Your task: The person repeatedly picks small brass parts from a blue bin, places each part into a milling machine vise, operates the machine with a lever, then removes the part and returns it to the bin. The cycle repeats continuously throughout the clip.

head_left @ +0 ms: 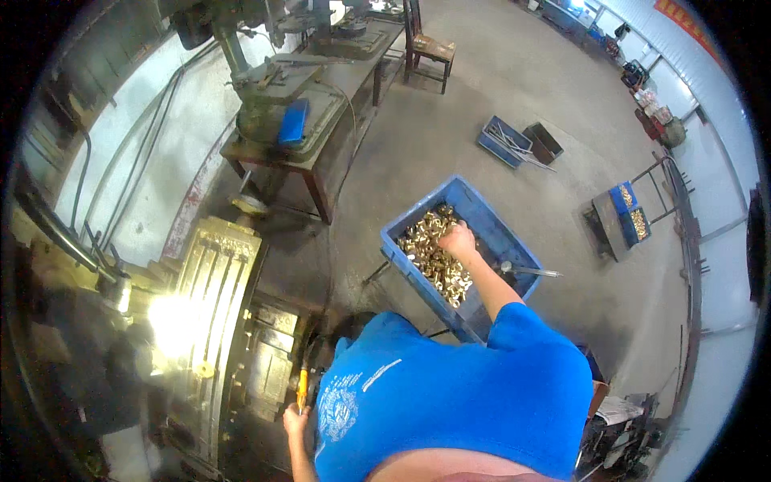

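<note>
My right hand [458,240] reaches into a blue plastic bin [502,233], its fingers curled down among small brass-coloured metal parts [438,261]. Whatever its fingertips pinch is hidden. The parts are heaped toward the left side of the bin. A silvery metal tool with a long handle [534,271] lies across the bin's right rim. Low at my left side, my left hand [296,419] is closed around the lower end of a slim yellow handle [303,387]. That handle stands upright beside the machine, and what it joins is too dark to make out.
A slotted machine table [217,289] under a bright lamp stands at my left. Beyond it is a metal workbench [289,157] with a blue box [294,120]. A wooden chair [432,46], a blue crate of rods [504,143] and a trolley with small blue bins [614,229] stand farther off.
</note>
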`<action>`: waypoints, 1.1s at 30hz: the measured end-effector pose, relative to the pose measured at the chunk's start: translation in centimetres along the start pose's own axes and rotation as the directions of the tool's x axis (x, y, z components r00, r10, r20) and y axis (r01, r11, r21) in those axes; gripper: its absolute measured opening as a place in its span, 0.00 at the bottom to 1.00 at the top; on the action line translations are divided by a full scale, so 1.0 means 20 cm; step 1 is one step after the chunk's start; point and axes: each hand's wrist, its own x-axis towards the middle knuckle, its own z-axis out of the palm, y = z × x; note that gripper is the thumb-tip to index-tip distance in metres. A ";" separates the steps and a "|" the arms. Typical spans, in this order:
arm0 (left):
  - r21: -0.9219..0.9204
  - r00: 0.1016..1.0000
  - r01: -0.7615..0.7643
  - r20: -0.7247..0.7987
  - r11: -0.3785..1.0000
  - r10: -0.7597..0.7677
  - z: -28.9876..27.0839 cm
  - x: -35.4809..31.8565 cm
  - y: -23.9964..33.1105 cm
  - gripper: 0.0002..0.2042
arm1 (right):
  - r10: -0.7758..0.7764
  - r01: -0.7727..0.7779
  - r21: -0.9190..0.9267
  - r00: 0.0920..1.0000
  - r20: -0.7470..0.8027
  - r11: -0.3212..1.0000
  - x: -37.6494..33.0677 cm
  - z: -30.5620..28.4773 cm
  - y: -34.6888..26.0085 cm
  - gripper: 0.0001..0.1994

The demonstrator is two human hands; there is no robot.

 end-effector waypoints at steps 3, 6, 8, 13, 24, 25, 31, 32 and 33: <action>0.020 0.995 0.073 -0.064 0.997 -0.072 -0.06 -0.04 0.17 0.16 | -0.098 0.098 0.032 0.995 0.008 0.995 -0.05 -0.07 -0.10 0.20; 0.030 0.984 0.025 -0.178 0.999 -0.019 -0.08 -0.06 0.17 0.16 | -0.394 0.409 0.274 0.913 -0.111 0.871 -0.08 0.03 -0.29 0.18; 0.110 0.956 -0.028 -0.286 0.994 0.059 -0.11 -0.07 0.17 0.14 | -0.588 0.492 0.427 0.799 0.126 0.759 -0.23 -0.02 -0.59 0.20; 0.086 0.808 -0.414 -0.424 0.906 0.410 -0.45 -0.25 0.49 0.09 | -0.997 0.780 0.622 0.071 0.021 0.069 -0.75 0.01 -1.21 0.23; -0.486 0.815 -0.525 -0.525 0.699 0.247 -0.63 -0.33 0.62 0.07 | -0.655 0.696 0.701 -0.458 0.601 0.157 -0.96 0.11 -1.54 0.11; -0.646 0.869 -0.431 -0.484 0.629 0.099 -0.68 -0.32 0.59 0.06 | -0.690 0.738 0.651 -0.379 0.617 0.176 -0.96 0.11 -1.54 0.11; -0.964 0.982 -0.150 -0.171 0.218 -0.081 -0.46 -0.23 0.27 0.12 | -0.597 0.893 0.402 -0.213 0.774 0.203 -1.01 -0.10 -1.53 0.12; -0.962 0.975 -0.219 -0.222 0.164 0.001 -0.42 -0.23 0.27 0.14 | -0.613 0.913 0.372 -0.198 0.765 0.170 -1.02 -0.10 -1.53 0.13; -0.957 0.961 -0.277 -0.277 0.090 0.018 -0.38 -0.21 0.25 0.15 | -0.669 0.920 0.345 -0.138 0.730 0.187 -1.02 -0.09 -1.54 0.13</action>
